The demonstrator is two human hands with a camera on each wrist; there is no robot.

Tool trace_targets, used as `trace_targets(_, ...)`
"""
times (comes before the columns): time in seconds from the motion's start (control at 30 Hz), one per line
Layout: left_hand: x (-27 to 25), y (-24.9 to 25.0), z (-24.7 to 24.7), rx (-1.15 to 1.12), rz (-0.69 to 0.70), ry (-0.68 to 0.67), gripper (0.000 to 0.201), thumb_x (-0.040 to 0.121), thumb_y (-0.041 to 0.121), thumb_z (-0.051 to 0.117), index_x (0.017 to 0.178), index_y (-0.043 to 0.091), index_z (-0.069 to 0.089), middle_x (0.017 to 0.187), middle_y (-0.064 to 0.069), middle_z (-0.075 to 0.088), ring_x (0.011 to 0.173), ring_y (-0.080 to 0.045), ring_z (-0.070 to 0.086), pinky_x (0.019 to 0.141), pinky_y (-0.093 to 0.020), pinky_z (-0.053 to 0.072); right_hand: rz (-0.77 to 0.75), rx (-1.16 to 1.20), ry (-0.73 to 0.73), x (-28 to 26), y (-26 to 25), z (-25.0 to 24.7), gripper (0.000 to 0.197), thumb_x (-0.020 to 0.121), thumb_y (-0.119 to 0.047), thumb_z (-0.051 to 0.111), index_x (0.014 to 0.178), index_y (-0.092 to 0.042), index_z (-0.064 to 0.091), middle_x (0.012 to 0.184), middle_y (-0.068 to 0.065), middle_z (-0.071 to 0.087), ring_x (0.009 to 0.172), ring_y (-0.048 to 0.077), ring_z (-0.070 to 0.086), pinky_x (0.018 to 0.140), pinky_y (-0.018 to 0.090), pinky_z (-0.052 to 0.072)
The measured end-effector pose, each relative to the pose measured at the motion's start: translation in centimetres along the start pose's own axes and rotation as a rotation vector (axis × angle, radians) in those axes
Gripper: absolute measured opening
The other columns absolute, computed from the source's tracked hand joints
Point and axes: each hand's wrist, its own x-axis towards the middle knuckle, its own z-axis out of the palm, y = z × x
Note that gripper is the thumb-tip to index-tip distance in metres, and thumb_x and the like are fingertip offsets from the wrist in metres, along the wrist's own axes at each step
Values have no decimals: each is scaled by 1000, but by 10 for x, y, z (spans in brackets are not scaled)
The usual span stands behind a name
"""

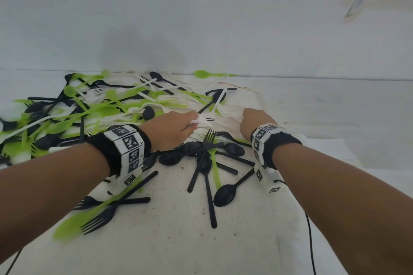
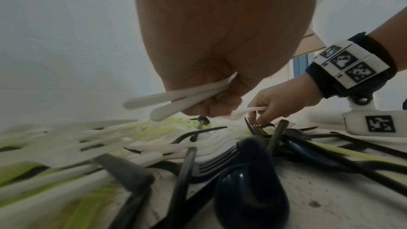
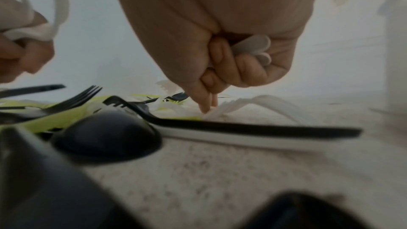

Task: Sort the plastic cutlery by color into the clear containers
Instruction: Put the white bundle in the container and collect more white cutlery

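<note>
A heap of green, black and white plastic cutlery (image 1: pixel 107 105) covers the left and middle of the white table (image 1: pixel 245 230). My left hand (image 1: pixel 178 128) grips a bunch of white cutlery (image 2: pixel 176 97), whose fork ends stick out past my knuckles (image 1: pixel 204 119). My right hand (image 1: pixel 254 121) holds white handles (image 3: pixel 253 46) in its curled fingers, and two fingertips (image 3: pixel 207 105) reach down onto a white fork (image 3: pixel 242 105) lying on the table. No clear container is plainly in view.
Black spoons and forks (image 1: pixel 207 154) with a green fork (image 1: pixel 214 163) lie between my wrists. A black fork over a green spoon (image 1: pixel 89 221) lies near the front left. A black cable (image 1: pixel 310 241) runs at the right. A wall stands behind the table.
</note>
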Motion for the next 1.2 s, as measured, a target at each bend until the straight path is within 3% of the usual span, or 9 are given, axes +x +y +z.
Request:
trace_targets(0.1, 8, 1, 3, 26, 28, 27, 23, 108, 32, 40, 105, 13, 51, 69, 1, 54, 56, -13, 47, 54, -30, 34, -47, -63, 30, -5, -3, -8, 16, 99, -12, 43, 108, -16, 56, 104, 8, 63, 79, 25, 54, 69, 33, 43)
trace_targets(0.27, 34, 0, 13, 79, 116, 98, 26, 105, 33, 46, 90, 13, 52, 75, 0, 56, 67, -19, 51, 63, -38, 43, -22, 174, 272, -9, -4, -35, 2, 102, -22, 41, 102, -19, 41, 77, 4, 53, 60, 20, 47, 57, 31, 35)
trace_targets(0.37, 60, 12, 21, 180, 156, 98, 25, 106, 34, 45, 107, 15, 61, 102, 0, 57, 89, -22, 57, 74, -37, 45, 19, 464, 316, -14, -1, -54, 23, 105, -36, 38, 101, -16, 48, 78, -1, 54, 66, 16, 50, 65, 34, 38)
trace_targets(0.5, 92, 34, 35, 364, 207, 5, 33, 107, 33, 41, 130, 18, 60, 131, -1, 52, 107, -26, 62, 82, -38, 50, 52, 649, 336, -20, 6, -53, 12, 105, -27, 42, 114, -20, 42, 85, 4, 60, 72, 22, 59, 61, 35, 41)
trace_targets(0.67, 107, 48, 33, 429, 243, 4, 22, 104, 31, 48, 116, 17, 60, 113, -6, 62, 108, -29, 61, 79, -33, 42, 134, 664, 223, -30, 16, -43, 47, 103, -19, 43, 147, -14, 27, 102, 7, 56, 89, 29, 58, 77, 35, 43)
trace_targets(0.83, 99, 42, 18, 9, 173, 180, 22, 102, 30, 58, 90, 16, 46, 77, 4, 53, 81, -31, 59, 67, -37, 40, 203, 731, 253, -29, 23, -41, 17, 103, -25, 40, 117, -16, 43, 94, 1, 59, 74, 16, 54, 57, 31, 37)
trace_targets(0.97, 80, 33, -1, -63, 41, 167, 15, 104, 35, 50, 103, 22, 43, 78, 0, 59, 68, -22, 55, 59, -34, 36, 238, 837, 317, -24, 16, -41, 12, 101, -20, 40, 113, -15, 38, 88, 2, 55, 71, 19, 54, 58, 33, 39)
trace_targets(1.13, 38, 11, -20, 5, -44, 192, 19, 105, 31, 46, 117, 17, 43, 75, -5, 60, 67, -24, 56, 61, -39, 44, -54, 425, -76, -20, 0, -17, 24, 97, -35, 59, 92, -12, 57, 85, 2, 57, 90, 27, 60, 69, 30, 41)
trace_targets(1.2, 19, 2, -22, -55, -113, 169, 16, 107, 32, 43, 118, 21, 38, 73, -6, 61, 61, -20, 55, 55, -35, 39, -142, 219, -175, -20, -6, -2, 33, 93, -43, 65, 101, -11, 63, 95, 3, 59, 100, 28, 62, 77, 30, 43)
